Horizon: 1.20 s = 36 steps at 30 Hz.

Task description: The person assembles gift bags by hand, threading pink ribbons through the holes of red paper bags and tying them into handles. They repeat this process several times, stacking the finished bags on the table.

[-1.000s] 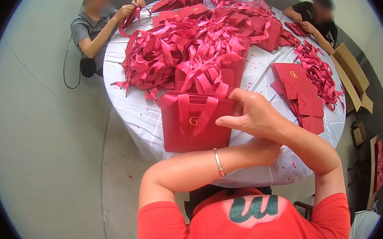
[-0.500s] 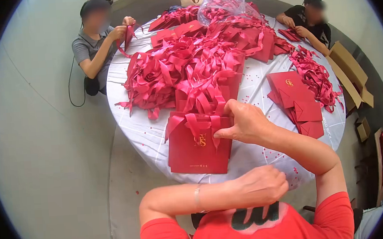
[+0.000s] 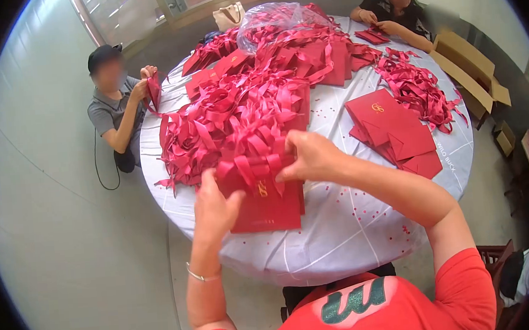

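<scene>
A red paper gift bag with gold print and pink-red ribbon handles lies over others at the table's near edge. My right hand grips its upper right corner, thumb on the front and fingers behind the top edge. My left hand is at the bag's upper left side, thumb and forefinger apart, the thumb overlapping the bag's front. Ribbon loops hang over the top edge between my hands. Just beyond is a heap of ribboned bags.
Flat red bags lie at the right, beside a ribbon pile. Two people handle bags across the round table. A clear plastic bag lies at the back; an open carton stands at the right.
My left hand has moved from in front of my chest up to the bag's left side, its fingers opening out. My right hand keeps hold of the bag's right corner. The view has shifted.
</scene>
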Motion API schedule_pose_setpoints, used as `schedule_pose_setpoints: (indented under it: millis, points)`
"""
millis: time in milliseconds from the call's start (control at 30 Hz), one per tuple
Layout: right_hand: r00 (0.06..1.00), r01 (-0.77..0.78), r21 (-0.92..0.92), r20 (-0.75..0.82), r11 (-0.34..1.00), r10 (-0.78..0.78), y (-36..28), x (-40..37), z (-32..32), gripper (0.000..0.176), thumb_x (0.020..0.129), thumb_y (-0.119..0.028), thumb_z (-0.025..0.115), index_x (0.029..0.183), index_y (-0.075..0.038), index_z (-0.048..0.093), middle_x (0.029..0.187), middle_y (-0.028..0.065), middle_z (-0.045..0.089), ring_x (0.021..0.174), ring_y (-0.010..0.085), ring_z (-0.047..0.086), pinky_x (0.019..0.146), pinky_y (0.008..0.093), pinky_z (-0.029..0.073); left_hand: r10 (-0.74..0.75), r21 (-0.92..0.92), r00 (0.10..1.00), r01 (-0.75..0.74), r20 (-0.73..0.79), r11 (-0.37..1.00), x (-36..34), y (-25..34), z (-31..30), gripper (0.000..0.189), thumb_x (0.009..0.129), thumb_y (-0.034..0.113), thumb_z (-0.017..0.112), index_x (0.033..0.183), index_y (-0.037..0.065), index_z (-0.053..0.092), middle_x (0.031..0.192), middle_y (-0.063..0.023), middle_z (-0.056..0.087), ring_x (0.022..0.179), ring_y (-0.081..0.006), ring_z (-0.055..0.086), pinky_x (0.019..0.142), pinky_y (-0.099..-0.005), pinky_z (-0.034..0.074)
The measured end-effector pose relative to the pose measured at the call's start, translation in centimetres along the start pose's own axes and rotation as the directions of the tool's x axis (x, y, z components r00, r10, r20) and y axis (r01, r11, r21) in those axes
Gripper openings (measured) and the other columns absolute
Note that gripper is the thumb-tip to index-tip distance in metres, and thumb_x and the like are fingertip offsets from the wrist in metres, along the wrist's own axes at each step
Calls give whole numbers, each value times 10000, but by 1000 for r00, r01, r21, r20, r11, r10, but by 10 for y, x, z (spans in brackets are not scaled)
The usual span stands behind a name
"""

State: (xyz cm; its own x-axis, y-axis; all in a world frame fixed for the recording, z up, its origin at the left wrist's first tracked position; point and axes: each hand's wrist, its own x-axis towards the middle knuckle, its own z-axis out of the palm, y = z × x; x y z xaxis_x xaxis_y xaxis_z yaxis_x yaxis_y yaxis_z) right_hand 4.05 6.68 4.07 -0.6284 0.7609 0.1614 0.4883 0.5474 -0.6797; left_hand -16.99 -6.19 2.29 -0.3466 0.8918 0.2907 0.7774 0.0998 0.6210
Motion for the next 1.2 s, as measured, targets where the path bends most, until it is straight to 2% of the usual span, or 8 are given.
schedule_pose_setpoints:
  millis: [233, 400, 567, 667, 767, 867, 1100, 1200]
  points:
    - [990, 28, 38, -137, 999, -23, 27, 34, -7, 536, 627, -289, 905, 955, 19, 614, 822, 124, 665, 762, 213, 650, 706, 330, 524, -46, -262, 996, 65, 78, 963, 66, -38, 32, 599, 703, 100, 794, 1203, -69, 511, 1065, -218, 665, 1003, -287, 656, 875, -358, 513]
    - [974, 168, 110, -168, 980, -149, 32, -14, 5, 725, 672, -289, 880, 1202, 17, 489, 972, 150, 648, 801, 215, 647, 733, 330, 529, -6, -445, 998, 34, 64, 895, 19, -30, 32, 561, 745, 51, 773, 1221, -71, 502, 1128, -162, 640, 1035, -219, 621, 901, -331, 498]
    - [998, 25, 147, -66, 989, -15, 37, -41, 4, 849, 651, -382, 878, 1277, -11, 441, 1024, 152, 609, 799, 269, 626, 758, 369, 519, -39, -499, 993, 88, 107, 862, 2, -31, 28, 577, 776, 46, 758, 1261, -75, 470, 1165, -145, 608, 1046, -193, 595, 911, -318, 489]
    - [992, 127, -16, -25, 992, -128, 49, -54, 6, 797, 672, -449, 849, 1230, 4, 505, 1111, 205, 580, 955, 343, 607, 842, 413, 506, 40, -334, 999, -42, -11, 942, -10, -23, 26, 757, 751, 74, 781, 1373, -71, 375, 1288, -212, 530, 1202, -270, 521, 1037, -377, 402]
    - [940, 254, -178, 278, 951, -199, 56, -66, -4, 653, 714, -463, 807, 1098, 30, 617, 1215, 230, 555, 1147, 390, 525, 975, 424, 455, 231, 95, 962, -218, -148, 971, -30, 6, 27, 916, 714, 95, 809, 1434, -75, 268, 1456, -321, 319, 1360, -449, 342, 1129, -474, 282]
    - [952, 236, -51, 211, 970, -220, 63, -83, -19, 602, 731, -410, 808, 1103, 29, 629, 1255, 230, 550, 1175, 386, 526, 1004, 415, 445, 339, 283, 935, -299, -104, 912, -51, 56, 30, 980, 680, 83, 821, 1459, -51, 242, 1511, -338, 196, 1388, -499, 265, 1146, -530, 219]
    - [918, 127, -508, -266, 852, -295, 160, -70, -103, 635, 677, -363, 838, 1150, 7, 631, 1236, 206, 589, 1195, 368, 531, 1052, 437, 406, 646, 33, 721, -673, 252, 738, -45, 127, 75, 751, 700, 118, 797, 1315, -81, 414, 1403, -353, 353, 1331, -496, 342, 1108, -560, 262]
    - [923, 70, -532, -286, 844, -256, 190, -82, -133, 751, 612, -430, 863, 1171, 5, 614, 1219, 198, 593, 1184, 352, 534, 1046, 442, 404, 594, -65, 679, -633, 431, 771, -29, 138, 114, 711, 765, 182, 770, 1319, -91, 419, 1365, -352, 421, 1264, -484, 433, 1073, -495, 352]
